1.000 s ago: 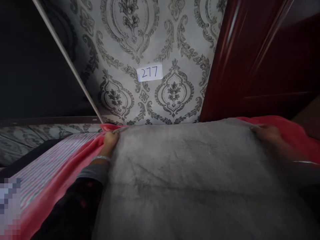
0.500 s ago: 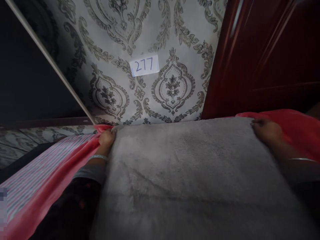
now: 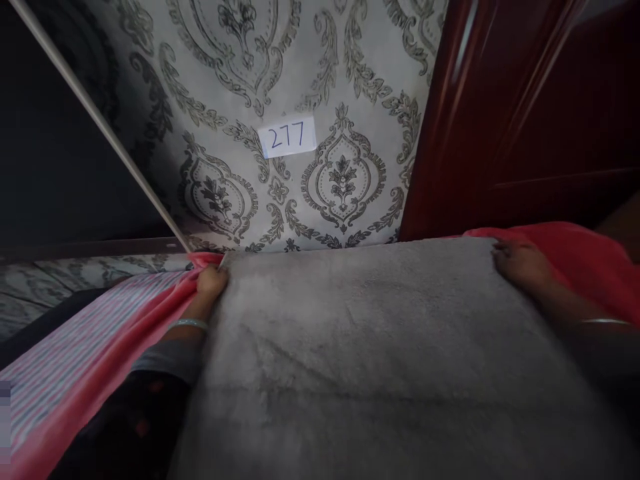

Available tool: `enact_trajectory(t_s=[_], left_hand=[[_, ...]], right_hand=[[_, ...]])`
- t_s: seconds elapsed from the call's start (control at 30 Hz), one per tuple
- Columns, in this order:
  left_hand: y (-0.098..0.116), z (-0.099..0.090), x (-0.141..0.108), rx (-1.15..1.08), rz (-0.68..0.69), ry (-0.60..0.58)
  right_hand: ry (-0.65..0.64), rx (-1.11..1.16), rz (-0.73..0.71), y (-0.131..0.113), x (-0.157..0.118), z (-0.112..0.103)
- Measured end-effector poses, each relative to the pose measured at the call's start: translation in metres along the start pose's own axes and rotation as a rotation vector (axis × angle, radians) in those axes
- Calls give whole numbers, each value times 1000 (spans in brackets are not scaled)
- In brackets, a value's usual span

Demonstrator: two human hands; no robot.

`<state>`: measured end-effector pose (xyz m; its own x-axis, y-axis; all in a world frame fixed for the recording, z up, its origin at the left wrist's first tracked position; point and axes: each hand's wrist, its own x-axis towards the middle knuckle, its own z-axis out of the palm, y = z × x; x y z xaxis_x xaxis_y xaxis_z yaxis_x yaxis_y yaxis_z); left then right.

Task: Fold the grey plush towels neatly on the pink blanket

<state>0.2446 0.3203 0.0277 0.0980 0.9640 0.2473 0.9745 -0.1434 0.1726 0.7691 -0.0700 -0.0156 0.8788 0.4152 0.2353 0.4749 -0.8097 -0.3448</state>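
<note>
Fingers of the left hand (image 3: 213, 281) are curled together, pinching the far left corner of a fuzzy grey cloth (image 3: 360, 333) at left of centre in the frame. At right of centre, the bent fingers of the right hand (image 3: 525, 265) grip its far right corner; blur hides exactly how the fingertips meet. The cloth lies between the hands, filling the lower middle of the frame, with creases across its surface. A bracelet (image 3: 187, 323) circles the left wrist, above a grey cuff (image 3: 167, 358) and a dark sleeve (image 3: 125, 427); a thin bangle (image 3: 607, 321) is on the right wrist. Red cloth (image 3: 575, 247) shows beyond the right hand and also runs beside the left arm, next to a striped sheet (image 3: 90, 347) at lower left. A patterned wall (image 3: 320, 67) fills the upper middle, bearing a paper label (image 3: 287, 137) reading "277", between a dark panel (image 3: 65, 147) at upper left and a glossy dark-red panel (image 3: 500, 120) at upper right.
</note>
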Motion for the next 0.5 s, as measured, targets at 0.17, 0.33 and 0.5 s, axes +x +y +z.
enact_trajectory(t_s=[0.17, 0.33, 0.5], left_hand=[[70, -2, -88, -76, 599, 5], [150, 18, -192, -108, 1132, -290], [124, 13, -182, 17, 973, -304]], right_hand=[[49, -57, -546, -79, -91, -2], [-178, 3, -947, -158, -181, 30], [-313, -68, -841, -130, -162, 29]])
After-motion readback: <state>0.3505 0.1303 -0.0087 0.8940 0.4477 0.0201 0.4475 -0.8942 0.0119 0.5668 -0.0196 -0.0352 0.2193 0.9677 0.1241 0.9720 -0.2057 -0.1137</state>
